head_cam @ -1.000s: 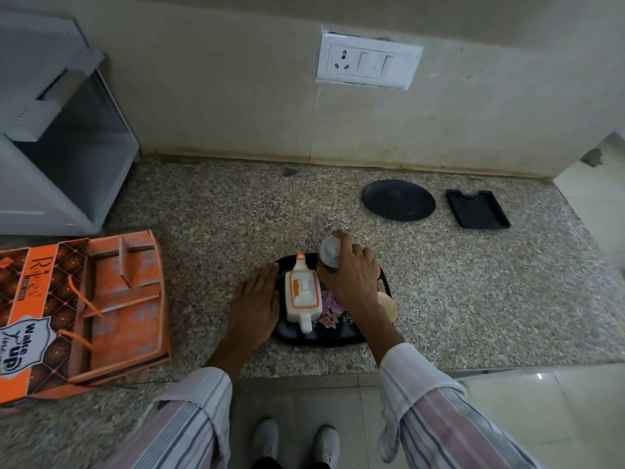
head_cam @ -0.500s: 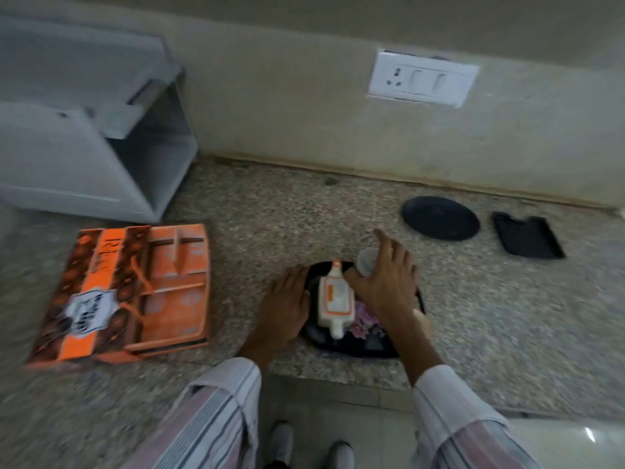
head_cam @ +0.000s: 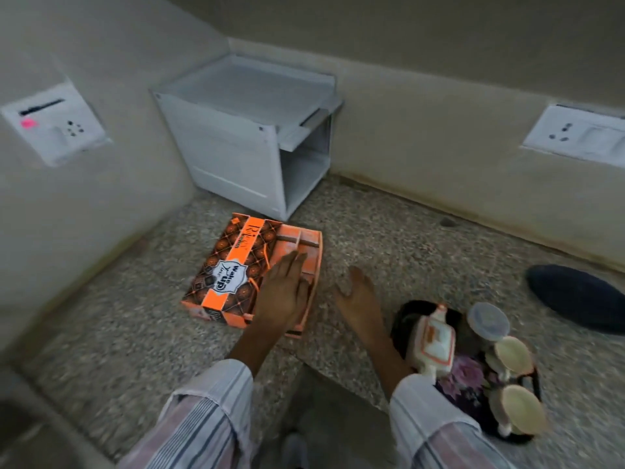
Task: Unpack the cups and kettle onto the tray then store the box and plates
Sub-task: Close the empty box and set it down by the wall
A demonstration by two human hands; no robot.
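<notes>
The orange patterned box [head_cam: 233, 272] lies open on the granite counter near the corner. My left hand [head_cam: 285, 296] is flat over the box's inner dividers, fingers straight. My right hand [head_cam: 360, 299] hovers open just right of the box, holding nothing. At the lower right the dark floral tray [head_cam: 470, 384] carries the white and orange kettle [head_cam: 434, 340], a lidded container [head_cam: 488, 321] and two cream cups [head_cam: 514, 355] [head_cam: 522, 412].
A white open-fronted cabinet [head_cam: 250, 143] stands in the corner behind the box. A dark round plate [head_cam: 581, 296] lies at the right edge. Wall sockets [head_cam: 575, 137] sit on both walls. The counter's front edge runs below my arms.
Both hands left the tray and swung left to the box; the left now lies on it. The view turned left, so the tray sits at the lower right.
</notes>
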